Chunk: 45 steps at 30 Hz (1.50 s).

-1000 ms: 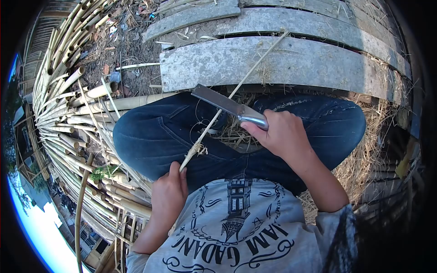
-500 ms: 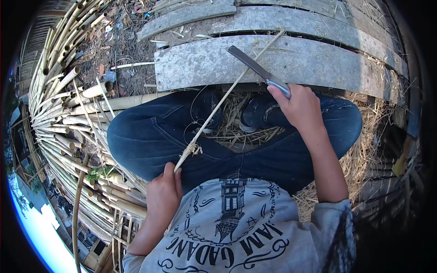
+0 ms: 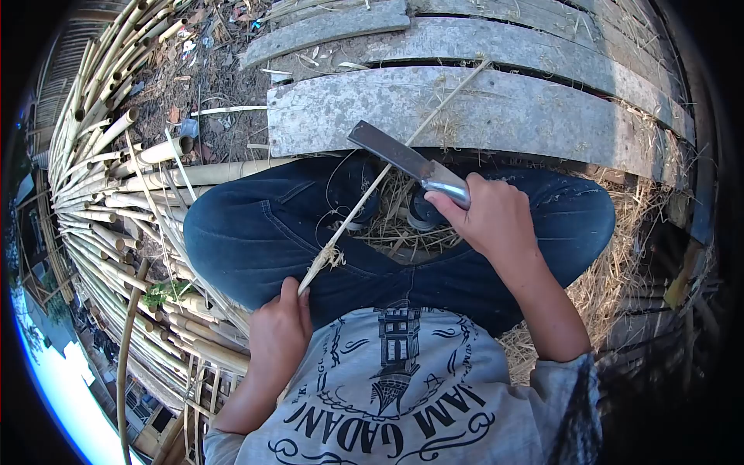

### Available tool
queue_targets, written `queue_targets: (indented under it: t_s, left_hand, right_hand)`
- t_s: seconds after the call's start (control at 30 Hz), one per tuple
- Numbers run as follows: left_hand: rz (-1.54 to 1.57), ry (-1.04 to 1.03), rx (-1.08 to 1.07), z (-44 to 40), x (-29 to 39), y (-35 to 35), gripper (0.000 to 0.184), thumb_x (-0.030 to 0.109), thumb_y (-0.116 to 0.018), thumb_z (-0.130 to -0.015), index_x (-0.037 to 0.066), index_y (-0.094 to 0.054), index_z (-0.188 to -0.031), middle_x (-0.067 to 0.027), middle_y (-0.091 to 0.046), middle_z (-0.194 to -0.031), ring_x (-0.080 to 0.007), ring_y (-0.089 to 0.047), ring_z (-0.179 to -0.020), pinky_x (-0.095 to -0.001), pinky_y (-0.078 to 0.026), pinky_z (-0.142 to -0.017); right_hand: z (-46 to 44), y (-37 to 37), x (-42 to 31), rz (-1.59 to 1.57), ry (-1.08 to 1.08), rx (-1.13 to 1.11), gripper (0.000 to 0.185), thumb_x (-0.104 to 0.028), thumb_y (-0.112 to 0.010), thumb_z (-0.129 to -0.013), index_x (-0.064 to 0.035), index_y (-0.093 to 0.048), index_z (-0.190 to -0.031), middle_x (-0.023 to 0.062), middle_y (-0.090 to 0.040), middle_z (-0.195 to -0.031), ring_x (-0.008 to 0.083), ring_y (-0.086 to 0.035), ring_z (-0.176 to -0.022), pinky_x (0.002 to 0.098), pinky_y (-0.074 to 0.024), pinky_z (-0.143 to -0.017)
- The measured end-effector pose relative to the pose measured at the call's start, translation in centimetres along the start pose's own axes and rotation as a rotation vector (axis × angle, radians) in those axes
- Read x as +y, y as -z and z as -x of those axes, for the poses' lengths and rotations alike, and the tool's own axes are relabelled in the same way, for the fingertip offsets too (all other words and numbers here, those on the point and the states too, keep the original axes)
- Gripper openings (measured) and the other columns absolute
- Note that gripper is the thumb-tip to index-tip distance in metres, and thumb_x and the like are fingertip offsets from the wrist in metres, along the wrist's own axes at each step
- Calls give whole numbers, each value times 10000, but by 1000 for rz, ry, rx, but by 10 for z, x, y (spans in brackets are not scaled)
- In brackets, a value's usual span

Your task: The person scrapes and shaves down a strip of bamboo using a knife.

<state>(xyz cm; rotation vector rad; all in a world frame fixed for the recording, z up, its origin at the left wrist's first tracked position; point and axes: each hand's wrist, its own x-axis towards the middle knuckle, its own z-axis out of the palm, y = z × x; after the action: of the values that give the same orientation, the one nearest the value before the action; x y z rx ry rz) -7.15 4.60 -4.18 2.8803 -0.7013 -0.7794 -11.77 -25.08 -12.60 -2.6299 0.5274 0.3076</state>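
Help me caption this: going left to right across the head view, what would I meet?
Brown bamboo pole, left hand, square-tipped knife, right hand, right-side heap of straw-like shavings.

Daylight; lower-left glare; dark, curved edges

Weathered grey planks (image 3: 333, 112) under scattered shavings (image 3: 448, 130) and the far end of a thin strip (image 3: 449, 101)

Behind the left grip (image 3: 280, 325) and right grip (image 3: 496, 213), a light grey T-shirt (image 3: 496, 426) with short sleeves (image 3: 559, 384) bears a black tower print (image 3: 397, 342) and curved lettering (image 3: 441, 416). Beyond the grips, dark blue jeans (image 3: 232, 240) show stitched seams (image 3: 273, 218).
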Motion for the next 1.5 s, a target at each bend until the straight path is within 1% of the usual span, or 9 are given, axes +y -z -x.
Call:
queue_targets:
  t_s: [0.13,0.27,0.37,0.57,0.77,0.9,1.23,1.4,1.5]
  left_hand:
    - [11,-7,-53,0,-2,1,137,140,-552,-969,41,-497,-892,-178,-564,-564,-391,-599,-524,-485,-450,-477]
    - [-2,-1,3,2,1,-1,137,126,-549,-969,37,-488,-885,-181,-565,-569,-395,-597,-528,-482,-447,-476]
    - [31,31,-38,1,-2,2,138,128,-530,-979,33,-488,-888,-199,-557,-576,-418,-585,-540,-501,-426,-484]
    - [35,56,-36,4,-3,-2,125,118,-540,-968,31,-492,-894,-197,-558,-576,-415,-587,-540,-502,-423,-482]
    - [66,44,-40,1,-1,0,125,118,-532,-974,34,-484,-896,-216,-552,-585,-441,-573,-549,-519,-410,-494]
    - [41,52,-19,4,-1,-3,121,120,-534,-973,40,-483,-898,-213,-563,-590,-439,-582,-553,-519,-420,-493]
    - [84,103,-68,1,-2,4,129,127,-543,-971,38,-490,-895,-223,-582,-613,-437,-600,-571,-517,-433,-505]
    - [95,68,-34,3,-2,1,107,104,-552,-961,37,-498,-899,-223,-587,-623,-439,-604,-581,-513,-440,-513]
    - [83,76,-46,1,-2,-1,102,99,-552,-958,32,-497,-905,-221,-593,-630,-437,-607,-583,-511,-445,-518]
  right_hand:
    - [-3,3,5,93,94,-8,703,-707,-564,-841,-26,-678,-708,163,-629,-558,333,-663,-531,425,-539,-510]
    - [-27,16,43,-7,-215,55,723,-672,-550,-876,13,-690,-693,208,-628,-575,363,-681,-578,431,-545,-530]
    - [-8,12,4,-20,-10,-91,737,-678,-553,-872,25,-684,-694,216,-626,-578,369,-682,-590,442,-541,-534]
    - [-34,12,33,-85,-205,41,729,-661,-545,-887,24,-687,-685,221,-644,-619,391,-675,-616,456,-540,-564]
    - [-18,18,9,-16,-74,-174,724,-646,-541,-900,44,-688,-738,237,-649,-646,395,-682,-640,466,-547,-591]
    - [-46,22,41,-61,-241,11,710,-628,-557,-899,46,-690,-720,246,-644,-647,408,-676,-653,462,-546,-609]
    - [-34,16,18,-66,-66,-137,714,-711,-571,-832,-21,-705,-705,185,-657,-648,365,-678,-640,451,-542,-613]
    - [-38,21,47,67,-202,18,715,-685,-581,-845,4,-682,-683,216,-649,-651,384,-673,-643,468,-532,-595]
    - [-41,22,48,8,-230,11,602,-539,-597,-909,21,-641,-692,228,-598,-610,424,-622,-612,475,-482,-585]
